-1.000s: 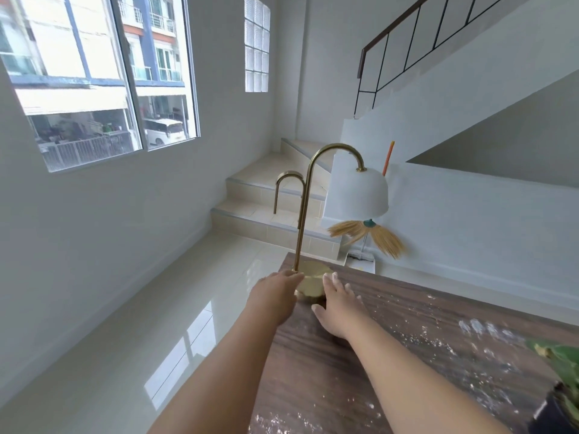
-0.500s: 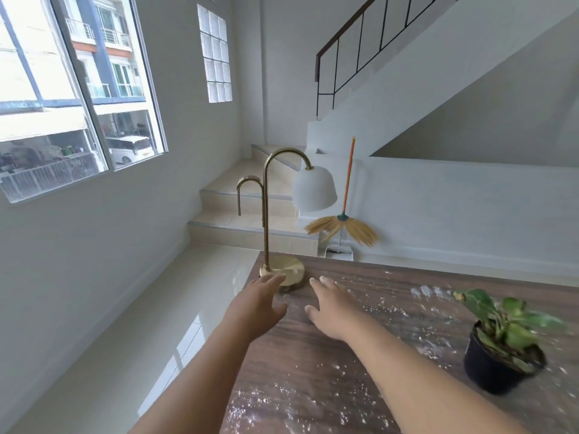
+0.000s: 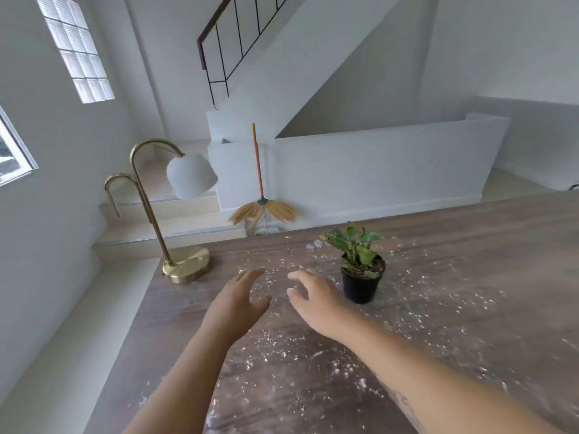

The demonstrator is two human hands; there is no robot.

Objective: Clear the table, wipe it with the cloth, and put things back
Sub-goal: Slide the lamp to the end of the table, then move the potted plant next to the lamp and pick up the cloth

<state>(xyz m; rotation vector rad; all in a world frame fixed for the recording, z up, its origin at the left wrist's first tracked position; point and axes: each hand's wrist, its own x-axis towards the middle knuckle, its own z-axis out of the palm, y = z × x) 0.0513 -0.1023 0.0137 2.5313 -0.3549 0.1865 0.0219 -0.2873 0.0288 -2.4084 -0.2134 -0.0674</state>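
Note:
A brass lamp [image 3: 185, 264] with a white shade stands on the far left corner of the wooden table [image 3: 470, 277]. White powder and crumbs are scattered over the tabletop. A small green plant in a black pot [image 3: 360, 280] stands right of the middle. My left hand [image 3: 238, 305] hovers over the table to the right of the lamp base, fingers apart and holding nothing. My right hand [image 3: 313, 299] is just left of the pot, fingers spread, not touching it. No cloth is in view.
A straw broom [image 3: 261, 211] with an orange handle leans on the low white wall behind the table. Tiled steps [image 3: 175, 223] and a staircase with a dark railing rise at the back left. The glossy floor lies left of the table edge.
Both hands have left the lamp base and moved right toward the plant pot. The view has swung right, so the lamp now sits at the left.

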